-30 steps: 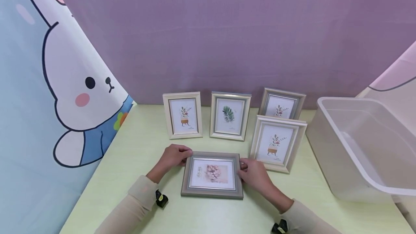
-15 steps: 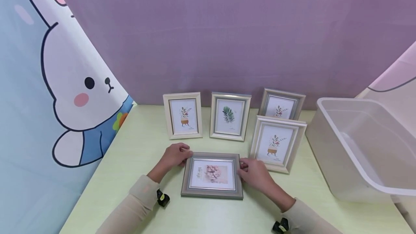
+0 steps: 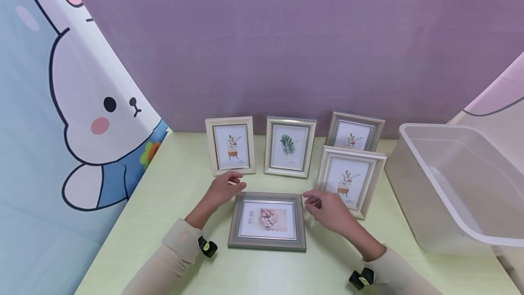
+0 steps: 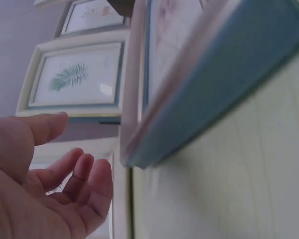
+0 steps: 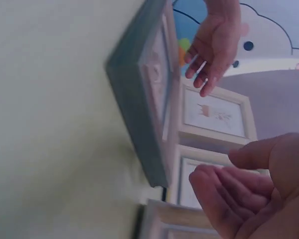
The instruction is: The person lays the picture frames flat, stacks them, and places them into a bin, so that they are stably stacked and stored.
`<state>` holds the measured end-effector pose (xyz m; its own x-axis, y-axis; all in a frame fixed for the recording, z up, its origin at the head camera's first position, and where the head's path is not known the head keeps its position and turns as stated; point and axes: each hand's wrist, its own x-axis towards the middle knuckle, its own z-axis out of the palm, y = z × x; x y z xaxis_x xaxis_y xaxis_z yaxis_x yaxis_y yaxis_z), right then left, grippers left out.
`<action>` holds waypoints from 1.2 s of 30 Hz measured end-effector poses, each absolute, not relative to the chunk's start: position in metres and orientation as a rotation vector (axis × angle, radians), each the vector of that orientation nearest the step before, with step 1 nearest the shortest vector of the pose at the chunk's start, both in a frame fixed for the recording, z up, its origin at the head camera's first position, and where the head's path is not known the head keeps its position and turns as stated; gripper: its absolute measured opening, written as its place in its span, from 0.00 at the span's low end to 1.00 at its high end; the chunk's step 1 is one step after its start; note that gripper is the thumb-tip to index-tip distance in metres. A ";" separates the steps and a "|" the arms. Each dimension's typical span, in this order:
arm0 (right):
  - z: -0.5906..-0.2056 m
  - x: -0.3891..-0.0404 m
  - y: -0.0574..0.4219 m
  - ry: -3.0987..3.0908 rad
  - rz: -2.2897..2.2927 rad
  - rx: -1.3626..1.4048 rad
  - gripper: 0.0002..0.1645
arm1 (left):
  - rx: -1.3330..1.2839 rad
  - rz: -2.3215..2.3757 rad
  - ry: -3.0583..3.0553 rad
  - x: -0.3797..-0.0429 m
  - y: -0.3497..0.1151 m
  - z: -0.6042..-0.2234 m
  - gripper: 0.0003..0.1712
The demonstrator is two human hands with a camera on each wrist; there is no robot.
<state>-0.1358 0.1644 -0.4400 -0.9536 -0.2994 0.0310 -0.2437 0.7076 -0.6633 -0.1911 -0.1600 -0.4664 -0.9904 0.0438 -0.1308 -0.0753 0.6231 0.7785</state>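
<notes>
A grey-brown picture frame (image 3: pixel 267 244) with a pink flower print lies flat on the table, its picture turned sideways. My left hand (image 3: pixel 223 191) is just off its far left corner, fingers loosely bent and holding nothing. Beyond the frame's right edge my right hand (image 3: pixel 329 211) hovers, likewise holding nothing, and covers part of the cream picture frame (image 3: pixel 370 181) behind it. In the left wrist view a gap shows between my thumb and fingers, with the grey-brown frame (image 4: pixel 214 84) beside them. The right wrist view shows that frame (image 5: pixel 139 119) apart from my right fingers.
Standing at the back are a cream frame (image 3: pixel 250 147) with a potted plant print, a pale frame (image 3: pixel 268 149) with a green leaf, and a grey frame (image 3: pixel 378 129) partly hidden by the right-hand cream one. A large whitish plastic bin (image 3: pixel 425 195) stands at the right.
Both hands have let go of the grey-brown frame and lifted slightly away, the left upward, the right to the right. The frame has stayed in place.
</notes>
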 end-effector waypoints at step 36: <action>-0.335 -0.200 0.222 3.280 -0.861 -0.848 0.13 | 0.347 1.632 2.347 -0.186 -0.038 -0.437 0.19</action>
